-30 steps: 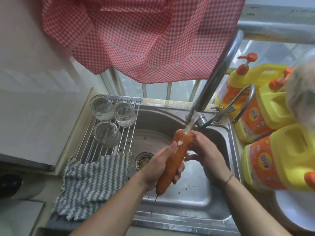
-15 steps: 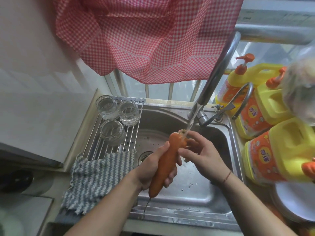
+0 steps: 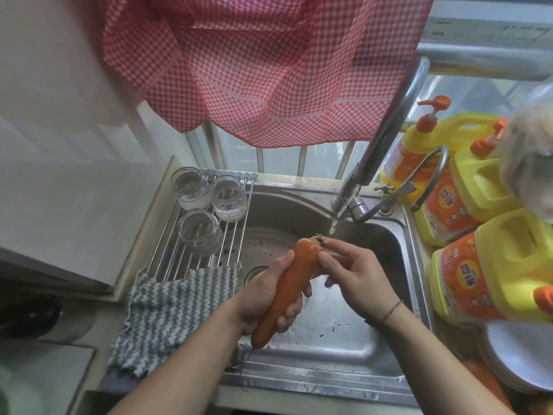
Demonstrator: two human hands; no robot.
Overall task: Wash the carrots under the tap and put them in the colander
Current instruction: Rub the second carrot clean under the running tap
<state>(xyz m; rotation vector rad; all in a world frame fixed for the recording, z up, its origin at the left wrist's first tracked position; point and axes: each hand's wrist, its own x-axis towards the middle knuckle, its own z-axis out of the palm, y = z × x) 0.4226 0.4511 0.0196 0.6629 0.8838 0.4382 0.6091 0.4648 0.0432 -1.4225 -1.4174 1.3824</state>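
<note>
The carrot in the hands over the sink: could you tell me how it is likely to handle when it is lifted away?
The carrot probably stays stiff: it juts straight past the left hand. It may be slippery, since it looks wet beneath the running tap. Being round and tapered, it would likely roll if laid in the sink.

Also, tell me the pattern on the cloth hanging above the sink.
Red-and-white gingham check on the hanging cloth, clearest in the head view.

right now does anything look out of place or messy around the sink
Mostly tidy. Dark specks of dirt dot the sink floor below the carrot, and the grey cloth droops off the drying rack over the sink's edge.
</note>
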